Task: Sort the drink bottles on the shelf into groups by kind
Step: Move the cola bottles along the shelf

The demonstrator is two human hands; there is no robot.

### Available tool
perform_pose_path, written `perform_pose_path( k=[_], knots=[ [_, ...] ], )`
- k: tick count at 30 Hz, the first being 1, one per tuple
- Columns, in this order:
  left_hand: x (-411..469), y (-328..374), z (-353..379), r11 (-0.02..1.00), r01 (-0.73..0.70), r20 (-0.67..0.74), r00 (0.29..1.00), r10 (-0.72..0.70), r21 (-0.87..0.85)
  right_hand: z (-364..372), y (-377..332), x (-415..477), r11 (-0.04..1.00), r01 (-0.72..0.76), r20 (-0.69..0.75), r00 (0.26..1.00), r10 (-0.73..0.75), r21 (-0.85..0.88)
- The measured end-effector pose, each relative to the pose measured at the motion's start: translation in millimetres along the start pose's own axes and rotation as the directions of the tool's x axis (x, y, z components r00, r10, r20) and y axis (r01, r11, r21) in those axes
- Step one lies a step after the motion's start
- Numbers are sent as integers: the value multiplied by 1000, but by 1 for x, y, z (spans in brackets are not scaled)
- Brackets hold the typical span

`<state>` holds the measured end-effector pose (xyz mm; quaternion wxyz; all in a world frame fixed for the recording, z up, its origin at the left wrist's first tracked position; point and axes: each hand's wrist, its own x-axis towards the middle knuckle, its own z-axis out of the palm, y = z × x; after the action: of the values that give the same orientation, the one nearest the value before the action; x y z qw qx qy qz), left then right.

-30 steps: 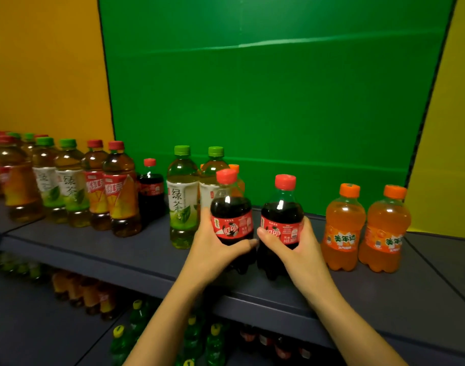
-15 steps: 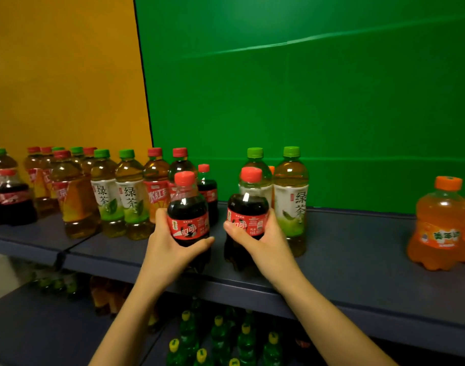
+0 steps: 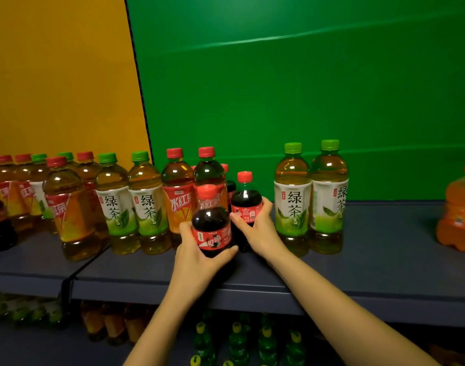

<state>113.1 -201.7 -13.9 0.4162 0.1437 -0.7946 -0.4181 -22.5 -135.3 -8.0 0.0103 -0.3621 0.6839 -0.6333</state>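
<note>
Fingers (image 3: 185, 229) of the left hand (image 3: 197, 260) curl round the front cola (image 3: 211, 228), near the front of the shelf (image 3: 384, 260); right hand (image 3: 261, 231) grips the rear cola (image 3: 245, 204) just behind and right of it, bottles close together. Red teas (image 3: 177, 196) stand directly behind them, two green teas (image 3: 293, 202) just to the right, an orange soda (image 3: 461, 215) well apart at the far right.
</note>
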Motion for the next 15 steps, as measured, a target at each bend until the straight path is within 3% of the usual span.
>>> perform_pose_path(
  k=[7,15],
  knots=[
    [3,-6,19,1000,-16,47,999,16,0,6,-3,23,992,-90,32,995,93,-84],
    [-10,-7,32,982,-137,47,990,132,128,0,-12,27,977,-213,66,975,212,7]
  ],
)
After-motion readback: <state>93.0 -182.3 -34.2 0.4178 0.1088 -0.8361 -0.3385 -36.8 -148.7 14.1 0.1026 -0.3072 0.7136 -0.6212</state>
